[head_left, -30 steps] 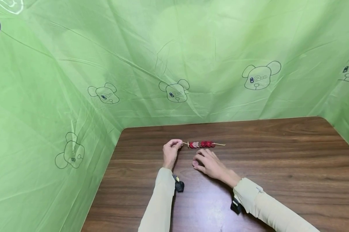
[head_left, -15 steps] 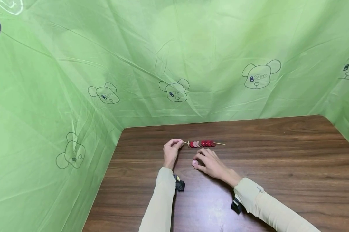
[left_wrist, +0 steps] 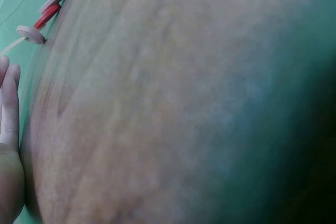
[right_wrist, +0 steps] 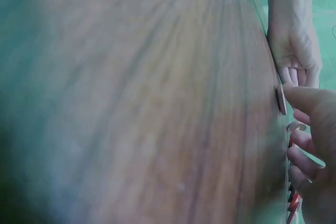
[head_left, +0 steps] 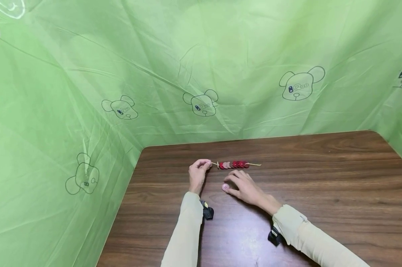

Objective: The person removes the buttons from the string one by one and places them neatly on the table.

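1. We see the left hand (head_left: 197, 174) with its fingers narrow, pinching the string (head_left: 255, 164) left of the buttons.
2. On that string we find a row of red and pink buttons (head_left: 241, 164), overlapping along the counter (head_left: 321, 185); a pale button (left_wrist: 30, 34) ends it nearest the left hand.
3. We see the right hand (head_left: 246, 187) just below the row, its thumb touching a loose pink button (head_left: 225, 187); whether its fingers pinch it, we cannot tell.
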The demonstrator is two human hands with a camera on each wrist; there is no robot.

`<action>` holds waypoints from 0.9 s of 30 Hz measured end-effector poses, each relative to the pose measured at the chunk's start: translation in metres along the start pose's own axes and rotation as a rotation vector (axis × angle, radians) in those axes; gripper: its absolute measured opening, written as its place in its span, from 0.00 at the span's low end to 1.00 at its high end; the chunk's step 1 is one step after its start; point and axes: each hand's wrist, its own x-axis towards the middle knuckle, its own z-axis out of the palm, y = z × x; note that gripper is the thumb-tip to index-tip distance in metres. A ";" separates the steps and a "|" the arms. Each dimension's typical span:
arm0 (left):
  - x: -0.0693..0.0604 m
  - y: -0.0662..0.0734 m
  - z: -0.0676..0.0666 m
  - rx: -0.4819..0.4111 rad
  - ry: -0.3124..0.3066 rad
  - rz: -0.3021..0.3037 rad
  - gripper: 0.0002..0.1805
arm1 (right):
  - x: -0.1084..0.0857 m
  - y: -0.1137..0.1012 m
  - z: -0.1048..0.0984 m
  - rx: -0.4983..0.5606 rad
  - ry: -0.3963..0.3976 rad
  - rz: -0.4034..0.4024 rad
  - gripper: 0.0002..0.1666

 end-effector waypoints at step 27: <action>0.011 -0.028 0.001 0.014 0.057 0.014 0.08 | 0.012 0.048 -0.045 -0.017 0.151 0.283 0.22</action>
